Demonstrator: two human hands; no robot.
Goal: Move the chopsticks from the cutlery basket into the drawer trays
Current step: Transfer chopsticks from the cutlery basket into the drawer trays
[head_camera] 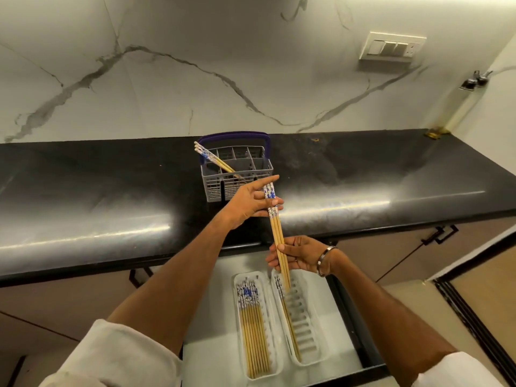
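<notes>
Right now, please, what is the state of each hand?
Left hand: pinches the patterned top of the held chopsticks, index finger straight.
Right hand: grips the same chopsticks lower down.

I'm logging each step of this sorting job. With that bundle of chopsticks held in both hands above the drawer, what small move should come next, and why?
Probably lower the held chopsticks into the right tray. Both the left hand and right hand pinch them directly above it, and it holds only a few, while the left tray already looks full.

Left hand (251,202) pinching, index extended; right hand (298,255) gripping.
</notes>
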